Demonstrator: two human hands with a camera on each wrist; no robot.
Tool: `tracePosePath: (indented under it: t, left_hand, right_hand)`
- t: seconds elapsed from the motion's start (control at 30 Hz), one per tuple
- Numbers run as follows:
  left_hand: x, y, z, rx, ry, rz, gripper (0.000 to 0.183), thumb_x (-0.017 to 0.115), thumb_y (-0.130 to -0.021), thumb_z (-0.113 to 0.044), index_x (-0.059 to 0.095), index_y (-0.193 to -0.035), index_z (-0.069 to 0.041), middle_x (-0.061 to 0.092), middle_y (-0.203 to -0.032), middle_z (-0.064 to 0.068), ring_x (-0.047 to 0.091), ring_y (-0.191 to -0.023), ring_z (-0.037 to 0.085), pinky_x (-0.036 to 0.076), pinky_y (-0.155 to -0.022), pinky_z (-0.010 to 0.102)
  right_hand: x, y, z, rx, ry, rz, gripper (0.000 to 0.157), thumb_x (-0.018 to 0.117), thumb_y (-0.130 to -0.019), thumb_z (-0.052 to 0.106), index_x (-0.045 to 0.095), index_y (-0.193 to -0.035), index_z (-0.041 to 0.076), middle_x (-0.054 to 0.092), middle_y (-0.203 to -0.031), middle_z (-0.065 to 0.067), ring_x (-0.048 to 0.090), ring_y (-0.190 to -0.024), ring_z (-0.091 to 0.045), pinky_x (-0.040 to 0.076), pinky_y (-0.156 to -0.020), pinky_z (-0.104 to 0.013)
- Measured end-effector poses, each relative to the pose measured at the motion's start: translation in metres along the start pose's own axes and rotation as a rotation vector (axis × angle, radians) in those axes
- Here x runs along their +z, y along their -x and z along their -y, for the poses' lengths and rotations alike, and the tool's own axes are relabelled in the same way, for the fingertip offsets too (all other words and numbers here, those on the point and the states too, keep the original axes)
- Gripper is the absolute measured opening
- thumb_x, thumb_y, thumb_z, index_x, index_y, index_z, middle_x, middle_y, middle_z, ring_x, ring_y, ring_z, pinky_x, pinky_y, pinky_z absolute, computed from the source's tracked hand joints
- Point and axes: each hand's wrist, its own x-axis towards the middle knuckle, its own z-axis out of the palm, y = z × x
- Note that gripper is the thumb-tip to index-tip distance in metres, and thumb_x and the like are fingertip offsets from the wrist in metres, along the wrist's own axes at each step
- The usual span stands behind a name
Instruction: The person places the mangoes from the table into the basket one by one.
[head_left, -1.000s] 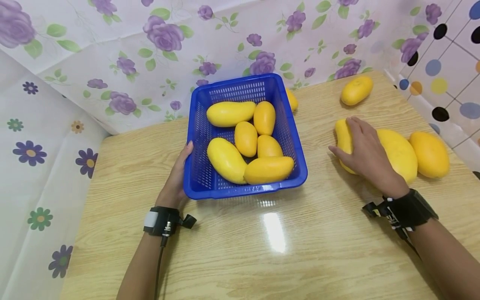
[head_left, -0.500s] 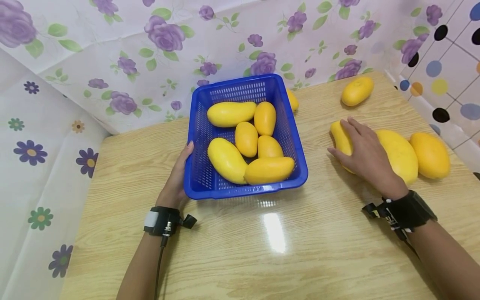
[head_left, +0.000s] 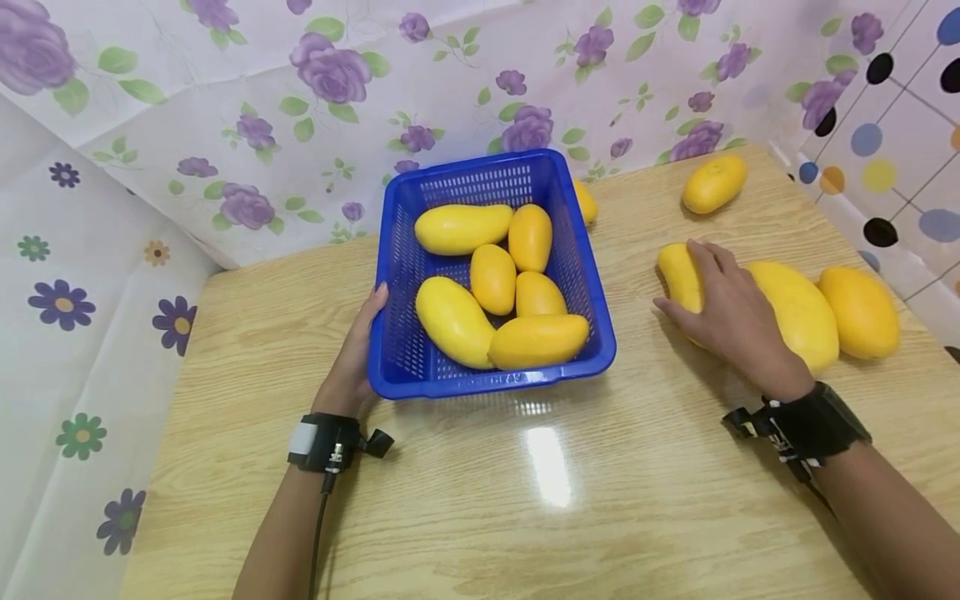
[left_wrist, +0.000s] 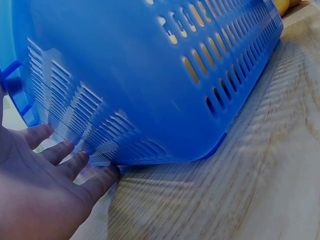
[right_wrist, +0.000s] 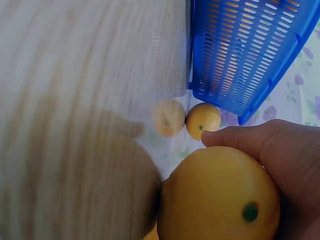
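Observation:
My left hand (head_left: pixel 351 358) holds the left side of a blue plastic basket (head_left: pixel 480 385), thumb at the rim. In the left wrist view its fingers (left_wrist: pixel 75 164) touch the basket's slotted outer wall. Several yellow mangoes lie in the basket, among them a long mango (head_left: pixel 461 229) at the back. Over on the right, my right hand (head_left: pixel 731 317) grips a curved yellow mango (head_left: pixel 678 271) from above, its palm side hidden. The right wrist view shows that mango (right_wrist: pixel 215 195) close up, with a green stem spot and the thumb (right_wrist: pixel 240 137) along its upper side.
Right of the held mango lie a big yellow mango (head_left: pixel 798 317) and an orange-yellow mango (head_left: pixel 858 312). Another mango (head_left: pixel 714 183) sits near the back right corner; one more mango (head_left: pixel 585 202) is partly hidden behind the basket. Floral sheets (head_left: pixel 247 167) border the wooden table (head_left: pixel 465 500).
My right hand and the curved mango under it have shifted slightly left. The left hand and the basket stay where they were.

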Motion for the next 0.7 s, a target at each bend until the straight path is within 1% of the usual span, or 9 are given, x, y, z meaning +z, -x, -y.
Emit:
tracePosePath:
  t: [0.1, 0.23, 0.37, 0.47, 0.57, 0.7]
  left_hand:
    - [-0.0002, 0.0007, 0.0006, 0.004, 0.006, 0.005, 0.062, 0.036, -0.1, -0.057, 0.015, -0.157, -0.043, 0.031, -0.153, 0.013, 0.042, -0.13, 0.032, 0.04, -0.101, 0.053]
    - [0.0006, 0.0005, 0.0004, 0.007, 0.019, 0.019, 0.061, 0.035, -0.101, -0.056, 0.014, -0.157, -0.043, 0.03, -0.154, 0.013, 0.042, -0.13, 0.032, 0.039, -0.103, 0.054]
    - [0.0015, 0.0005, -0.0007, 0.007, 0.019, 0.023, 0.059, 0.034, -0.102, -0.055, 0.014, -0.156, -0.045, 0.028, -0.156, 0.012, 0.041, -0.132, 0.032, 0.038, -0.103, 0.054]
    - [0.0028, 0.0021, -0.002, 0.012, 0.026, 0.027, 0.059, 0.035, -0.102, -0.054, 0.014, -0.156, -0.046, 0.028, -0.156, 0.012, 0.042, -0.131, 0.032, 0.038, -0.103, 0.054]
    - [0.0042, 0.0031, -0.0033, 0.025, 0.036, 0.038, 0.059, 0.035, -0.102, -0.054, 0.014, -0.156, -0.045, 0.027, -0.157, 0.012, 0.042, -0.132, 0.031, 0.038, -0.104, 0.053]
    - [0.0046, 0.0028, -0.0034, 0.041, 0.038, 0.044, 0.059, 0.035, -0.102, -0.053, 0.015, -0.157, -0.045, 0.026, -0.158, 0.01, 0.039, -0.135, 0.031, 0.036, -0.106, 0.052]
  right_hand:
    - [0.0009, -0.0005, 0.0006, 0.018, 0.004, 0.006, 0.091, 0.067, -0.089, 0.045, 0.024, -0.155, 0.0, 0.031, -0.15, -0.033, 0.038, -0.121, -0.058, 0.032, -0.097, -0.069]
    - [0.0019, -0.0001, 0.0014, 0.068, -0.002, 0.02, 0.095, 0.066, -0.088, 0.047, 0.019, -0.156, 0.0, 0.029, -0.148, -0.036, 0.037, -0.122, -0.057, 0.031, -0.097, -0.069]
    - [0.0027, 0.0012, 0.0018, 0.105, -0.007, 0.024, 0.099, 0.067, -0.087, 0.049, 0.016, -0.156, 0.001, 0.03, -0.141, -0.041, 0.038, -0.118, -0.057, 0.033, -0.094, -0.07]
    - [0.0036, 0.0014, 0.0027, 0.122, -0.009, 0.027, 0.102, 0.068, -0.086, 0.05, 0.014, -0.156, 0.0, 0.032, -0.137, -0.043, 0.041, -0.112, -0.056, 0.036, -0.09, -0.07]
    - [0.0035, 0.0015, 0.0043, 0.134, -0.009, 0.029, 0.105, 0.069, -0.085, 0.051, 0.013, -0.156, -0.001, 0.034, -0.136, -0.043, 0.042, -0.11, -0.054, 0.037, -0.089, -0.069]
    - [0.0019, 0.0019, 0.006, 0.136, -0.004, 0.029, 0.104, 0.069, -0.084, 0.052, 0.016, -0.155, -0.003, 0.036, -0.136, -0.04, 0.042, -0.111, -0.052, 0.038, -0.089, -0.068]
